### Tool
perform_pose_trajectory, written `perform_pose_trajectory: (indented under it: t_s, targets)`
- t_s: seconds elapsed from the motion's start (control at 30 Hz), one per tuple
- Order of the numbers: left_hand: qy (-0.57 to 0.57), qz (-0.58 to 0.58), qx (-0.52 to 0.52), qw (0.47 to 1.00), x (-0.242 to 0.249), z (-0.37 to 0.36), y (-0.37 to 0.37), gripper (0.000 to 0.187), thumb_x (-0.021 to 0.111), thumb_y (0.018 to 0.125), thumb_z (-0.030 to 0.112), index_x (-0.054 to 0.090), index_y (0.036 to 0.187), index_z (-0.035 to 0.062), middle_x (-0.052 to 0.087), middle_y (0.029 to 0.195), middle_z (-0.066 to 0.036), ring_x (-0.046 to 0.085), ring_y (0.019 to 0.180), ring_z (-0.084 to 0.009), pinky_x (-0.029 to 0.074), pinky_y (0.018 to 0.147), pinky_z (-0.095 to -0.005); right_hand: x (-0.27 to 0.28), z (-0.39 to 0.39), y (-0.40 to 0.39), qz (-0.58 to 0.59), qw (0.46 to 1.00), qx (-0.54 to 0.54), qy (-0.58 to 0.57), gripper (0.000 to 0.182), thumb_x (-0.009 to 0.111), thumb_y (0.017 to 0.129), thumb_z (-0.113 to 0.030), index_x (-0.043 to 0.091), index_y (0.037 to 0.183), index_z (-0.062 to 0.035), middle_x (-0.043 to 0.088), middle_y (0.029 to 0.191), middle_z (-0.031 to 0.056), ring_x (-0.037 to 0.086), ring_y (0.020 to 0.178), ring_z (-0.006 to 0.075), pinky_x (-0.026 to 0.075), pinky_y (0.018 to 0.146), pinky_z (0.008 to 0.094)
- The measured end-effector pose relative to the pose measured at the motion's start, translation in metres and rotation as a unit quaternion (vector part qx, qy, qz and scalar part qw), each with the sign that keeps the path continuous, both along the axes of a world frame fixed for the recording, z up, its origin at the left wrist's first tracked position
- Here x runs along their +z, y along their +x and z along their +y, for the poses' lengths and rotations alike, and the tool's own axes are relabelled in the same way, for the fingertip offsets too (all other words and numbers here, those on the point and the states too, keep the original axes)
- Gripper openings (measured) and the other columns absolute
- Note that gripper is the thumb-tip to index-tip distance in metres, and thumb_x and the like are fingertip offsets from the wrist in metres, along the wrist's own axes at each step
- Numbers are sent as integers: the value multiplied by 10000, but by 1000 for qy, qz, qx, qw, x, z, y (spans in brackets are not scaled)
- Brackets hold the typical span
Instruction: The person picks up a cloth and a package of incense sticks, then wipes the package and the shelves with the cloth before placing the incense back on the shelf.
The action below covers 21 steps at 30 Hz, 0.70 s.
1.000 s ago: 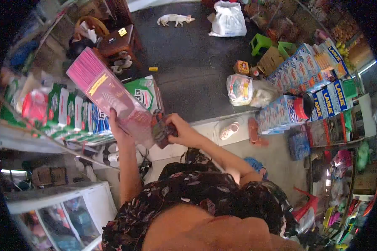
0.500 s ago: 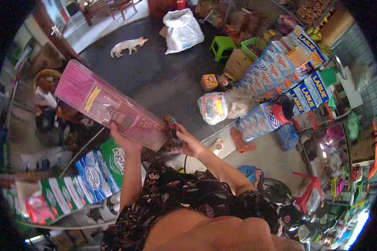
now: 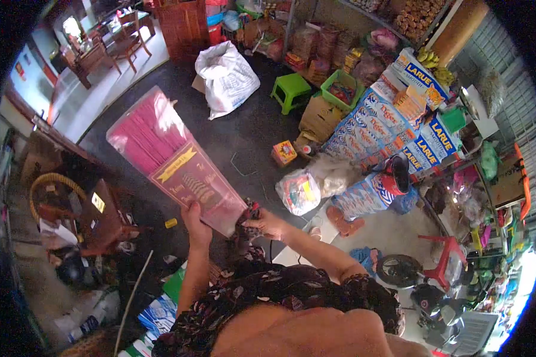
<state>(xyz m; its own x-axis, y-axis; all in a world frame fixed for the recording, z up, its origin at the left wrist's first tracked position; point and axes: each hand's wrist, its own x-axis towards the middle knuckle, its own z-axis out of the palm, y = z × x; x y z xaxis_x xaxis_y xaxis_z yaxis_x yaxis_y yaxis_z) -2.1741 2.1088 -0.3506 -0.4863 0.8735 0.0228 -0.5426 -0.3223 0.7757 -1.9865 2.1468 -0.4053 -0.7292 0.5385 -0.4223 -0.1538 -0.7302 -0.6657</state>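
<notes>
Right hand (image 3: 264, 225) bunching crumpled dark cloth (image 3: 249, 215) against the packet's near end; left hand (image 3: 198, 226) gripping that long, glossy plastic packet (image 3: 190, 181), slim pink sticks (image 3: 146, 134) inside, above smooth dark floor (image 3: 250, 137). Beyond, a moulded green stool (image 3: 293, 88), then a creased white sack (image 3: 227, 80).
</notes>
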Motion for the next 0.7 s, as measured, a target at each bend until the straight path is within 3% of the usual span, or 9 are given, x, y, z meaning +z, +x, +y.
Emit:
perform_pose_trajectory:
  t_s: [0.13,0.2,0.3,0.43,0.5,0.53,0.6,0.63,0.7]
  targets:
    - [40,63,-39,996,21,57,-31,438,564,842,195,469,1229,13,548,1172,-92,552,1063,-233,435,930,-375,8,59,-24,1,998,-5,61,381,711,801,-96,558,1138,-6,636,1044,69,596,978,181,476,855,347]
    - [38,72,-19,996,21,85,-38,380,547,862,178,500,1202,14,564,1146,-92,548,1062,-220,429,934,-368,37,85,-26,18,994,-29,101,344,713,804,-118,579,1099,-2,636,1029,52,580,964,162,471,831,335]
    - [28,104,-22,994,35,132,-40,371,541,890,193,491,1219,31,561,1148,-90,538,1080,-220,425,941,-376,63,130,-19,-126,975,-4,182,330,699,820,-138,575,1089,8,626,1008,48,556,946,146,451,819,316]
    - [4,28,1,1000,44,190,-34,372,532,914,260,490,1214,44,559,1141,-84,531,1095,-225,427,943,-399,60,180,5,-94,976,-18,195,332,656,831,-67,553,1137,11,637,973,62,588,885,152,474,820,306]
    - [58,-18,-17,998,58,225,-27,439,517,921,339,458,1247,50,539,1181,-85,521,1113,-240,426,950,-422,69,209,22,-98,955,-61,274,423,637,837,-62,500,1231,6,606,1086,63,564,958,154,449,870,303]
    - [57,-16,-20,998,62,242,-28,439,517,921,339,458,1247,50,539,1181,-85,521,1113,-240,426,950,-422,58,227,32,-96,955,-64,272,423,637,837,-62,500,1231,6,606,1086,63,564,958,154,449,870,303]
    - [-3,-103,-44,994,66,282,-33,486,481,930,382,417,1289,61,516,1222,-89,510,1128,-254,417,966,-441,25,267,53,-79,949,-178,247,484,629,837,-63,460,1286,2,556,1190,59,531,1026,157,422,912,305]
    - [4,-106,-46,993,65,309,-37,486,481,930,382,417,1289,61,516,1222,-89,510,1128,-254,417,966,-441,21,287,63,-92,930,-213,287,455,602,838,-43,479,1274,-12,542,1199,59,522,1033,165,424,897,305]
    - [-19,-97,-51,994,58,349,-41,511,480,930,394,391,1324,82,498,1253,-88,494,1151,-266,409,980,-450,-47,331,86,-126,917,-256,279,421,591,838,-32,498,1249,-17,560,1155,54,532,1006,166,429,879,302]
